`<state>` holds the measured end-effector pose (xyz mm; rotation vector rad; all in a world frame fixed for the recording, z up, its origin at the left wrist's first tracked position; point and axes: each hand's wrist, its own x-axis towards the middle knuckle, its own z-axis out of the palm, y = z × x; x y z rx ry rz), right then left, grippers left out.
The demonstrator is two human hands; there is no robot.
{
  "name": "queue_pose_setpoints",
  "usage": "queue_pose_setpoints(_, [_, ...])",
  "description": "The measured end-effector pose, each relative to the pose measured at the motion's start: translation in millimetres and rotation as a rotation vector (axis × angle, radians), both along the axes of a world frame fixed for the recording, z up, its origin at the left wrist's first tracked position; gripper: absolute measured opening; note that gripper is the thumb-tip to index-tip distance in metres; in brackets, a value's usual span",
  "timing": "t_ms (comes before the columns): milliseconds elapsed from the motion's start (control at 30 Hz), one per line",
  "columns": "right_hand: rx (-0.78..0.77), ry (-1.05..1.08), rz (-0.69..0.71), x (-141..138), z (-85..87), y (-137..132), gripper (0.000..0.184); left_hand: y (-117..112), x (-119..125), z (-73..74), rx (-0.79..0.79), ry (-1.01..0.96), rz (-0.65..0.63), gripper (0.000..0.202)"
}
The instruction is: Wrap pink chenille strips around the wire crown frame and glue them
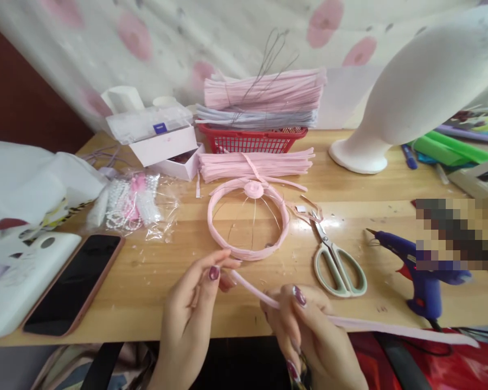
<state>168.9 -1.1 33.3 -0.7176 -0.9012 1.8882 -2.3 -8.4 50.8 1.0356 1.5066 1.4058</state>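
Observation:
My left hand (195, 309) pinches one end of a long pale pink strip (252, 290) near the table's front edge. My right hand (309, 330) grips the same strip further along, and the rest of the strip runs off to the right past my wrist. Just beyond my fingers lies a pink wrapped ring (248, 219) with thin wires crossing to a small pink disc at its far side. Both hands are closed on the strip.
Scissors (337, 262) and a blue glue gun (418, 271) lie to the right. A phone (75, 281) lies at the left beside a bag of beads (130, 206). Behind are bundles of pink strips (256, 162), a red basket (252, 140), white boxes (162, 141) and a white foam head stand (415, 92).

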Motion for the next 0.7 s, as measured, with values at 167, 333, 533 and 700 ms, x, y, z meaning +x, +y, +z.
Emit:
queue_pose_setpoints(167, [-0.026, 0.005, 0.103, -19.7, -8.9, 0.1, 0.055, -5.4, 7.6, -7.0, -0.251, -0.629, -0.006, 0.03])
queue_pose_setpoints(333, [0.075, -0.035, -0.136, -6.2, -6.5, 5.5, 0.061, -1.7, -11.5, -17.0, -0.156, -0.732, 0.137, 0.028])
queue_pose_setpoints(533, [0.138, -0.026, -0.226, 27.0, 7.5, 20.3, 0.065, 10.4, -46.5, -35.1, 0.032, -0.635, 0.361, 0.03])
queue_pose_setpoints(700, [0.129, -0.096, -0.349, 39.0, -3.4, 14.7, 0.06, 11.1, -44.2, -37.8, 0.018, -0.796, 0.341, 0.036])
